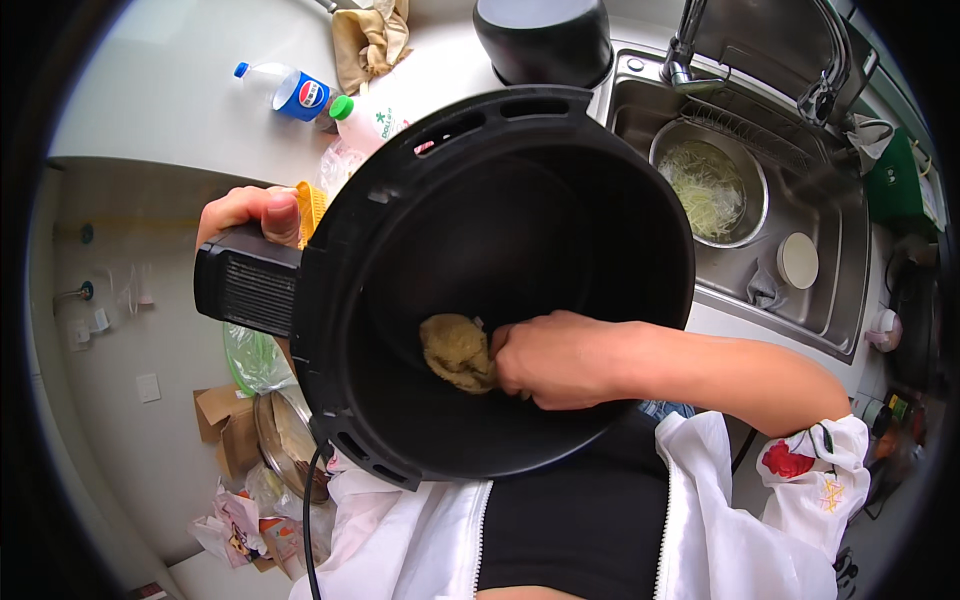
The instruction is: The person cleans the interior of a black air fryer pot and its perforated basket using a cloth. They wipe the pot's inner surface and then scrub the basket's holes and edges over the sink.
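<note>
A black air fryer basket point(491, 225) is held up in front of me, its open inside facing me. My left hand point(251, 214) grips its ribbed handle point(247, 281), the thumb lying on top. Inside the basket, my right hand point(559, 360) holds a bunched yellowish-beige cloth point(456, 352) against the lower wall. Part of the cloth is hidden behind my fingers.
Behind the basket stand a black air fryer body or pot point(544, 41), a Pepsi bottle point(296, 96) and a beige rag point(367, 45). The steel sink point(825, 247) at right holds a bowl of pale shreds in water point(705, 187) and a small white bowl point(797, 260). A cardboard box point(229, 424) sits lower left.
</note>
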A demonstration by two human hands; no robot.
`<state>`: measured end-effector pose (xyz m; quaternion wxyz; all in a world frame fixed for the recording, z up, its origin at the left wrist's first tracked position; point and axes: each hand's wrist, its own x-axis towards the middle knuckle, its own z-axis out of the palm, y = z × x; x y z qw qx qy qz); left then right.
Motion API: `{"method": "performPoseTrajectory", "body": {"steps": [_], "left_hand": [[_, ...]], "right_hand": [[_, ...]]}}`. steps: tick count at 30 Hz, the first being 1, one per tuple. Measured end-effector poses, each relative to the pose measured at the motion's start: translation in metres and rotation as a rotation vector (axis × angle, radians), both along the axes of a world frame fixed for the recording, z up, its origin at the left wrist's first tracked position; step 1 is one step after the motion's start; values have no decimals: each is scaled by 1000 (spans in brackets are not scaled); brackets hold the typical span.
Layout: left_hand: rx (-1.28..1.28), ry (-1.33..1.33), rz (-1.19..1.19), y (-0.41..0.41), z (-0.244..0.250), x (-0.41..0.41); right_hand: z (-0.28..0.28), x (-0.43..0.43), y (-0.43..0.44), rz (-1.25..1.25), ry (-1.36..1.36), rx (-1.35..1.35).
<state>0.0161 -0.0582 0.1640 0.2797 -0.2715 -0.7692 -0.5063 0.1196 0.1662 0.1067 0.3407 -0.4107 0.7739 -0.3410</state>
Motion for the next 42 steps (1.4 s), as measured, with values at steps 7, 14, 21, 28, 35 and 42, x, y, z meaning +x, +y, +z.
{"method": "performPoseTrajectory", "body": {"steps": [7,14,21,28,35,42], "left_hand": [[39,299,132,33,1,-14],[-280,327,383,35,22,3],[-120,252,247,21,11,-7],[-242,294,235,27,25,7],[-74,395,364,40,22,-5],[-102,348,207,57,2,-25]], "right_hand": [[10,-19,38,-253,762,312],[63,-58,73,-877,-187,-540],[-13,-59,2,-450,712,-428],[-31,-93,0,-638,1114,-143],[-53,-65,-5,-743,1024,396],[-41,-53,5,-536,-340,16]]}}
